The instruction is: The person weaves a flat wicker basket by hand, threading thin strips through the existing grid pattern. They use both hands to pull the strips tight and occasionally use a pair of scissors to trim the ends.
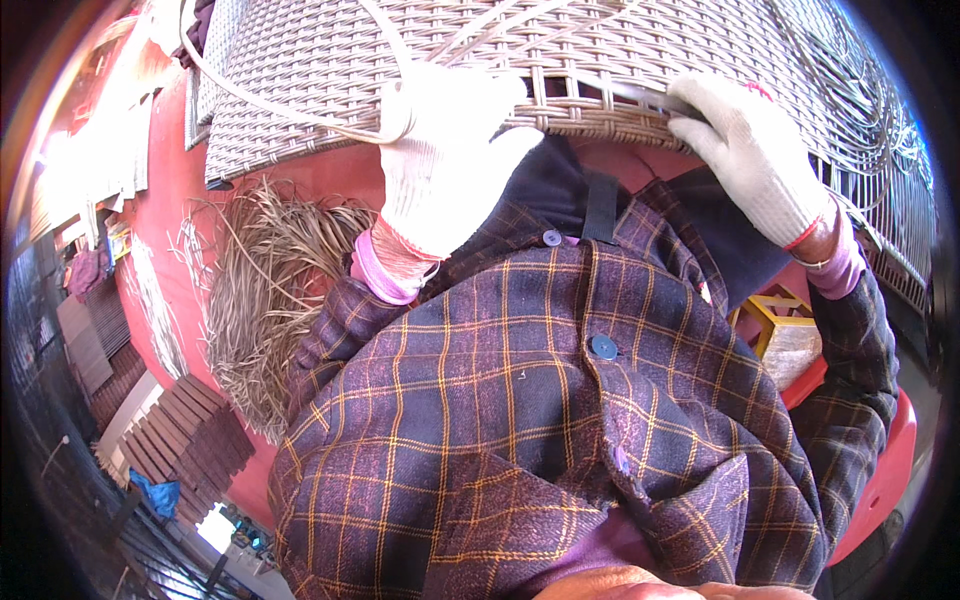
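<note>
A pale woven wicker panel (310, 95) lies across the top of the view, with a row of gaps along its near edge. My left hand (435, 165), in a white knit glove, is at that edge, with a loose flat wicker strip (270, 98) looping into it. Its fingers are curled and the thumb stands a little apart; glare hides the exact grip. At the right, my gloved right hand (755, 155) pinches a thin, flat grey tool (632, 92), which looks metal. The tool points left along the gaps; its kind is unclear.
A bundle of dry-looking wicker strips (265, 300) hangs at my left over a red surface (160, 260). More loose strands (860, 90) trail at the far right. A yellow-framed object (785, 330) sits by my right elbow. Brown slatted pieces (185, 435) lie lower left.
</note>
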Demonstrator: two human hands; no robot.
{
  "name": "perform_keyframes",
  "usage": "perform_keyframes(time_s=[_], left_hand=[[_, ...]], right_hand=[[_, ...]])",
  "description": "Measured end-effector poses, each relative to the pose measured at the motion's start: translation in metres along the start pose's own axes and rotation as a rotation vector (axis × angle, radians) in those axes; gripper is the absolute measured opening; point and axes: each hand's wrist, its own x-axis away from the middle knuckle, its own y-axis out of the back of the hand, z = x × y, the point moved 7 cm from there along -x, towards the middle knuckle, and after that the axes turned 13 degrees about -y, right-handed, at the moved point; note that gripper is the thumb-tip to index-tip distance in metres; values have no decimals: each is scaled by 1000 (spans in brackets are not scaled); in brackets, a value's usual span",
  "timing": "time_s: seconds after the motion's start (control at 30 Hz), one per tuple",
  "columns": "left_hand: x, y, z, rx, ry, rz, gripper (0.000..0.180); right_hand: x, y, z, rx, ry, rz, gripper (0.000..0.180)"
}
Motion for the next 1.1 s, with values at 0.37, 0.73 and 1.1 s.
perform_keyframes(time_s=[0.37, 0.73, 1.1], left_hand=[[9, 27, 11, -119, 34, -21, 39], [21, 24, 17, -131, 0, -178, 23], [21, 17, 39, -132, -118, -257, 13]], right_hand=[[-5, 9, -7, -143, -104, 152, 27], [-24, 23, -29, -178, -376, 372, 39], [-28, 8, 31, -416, -59, 374, 26]])
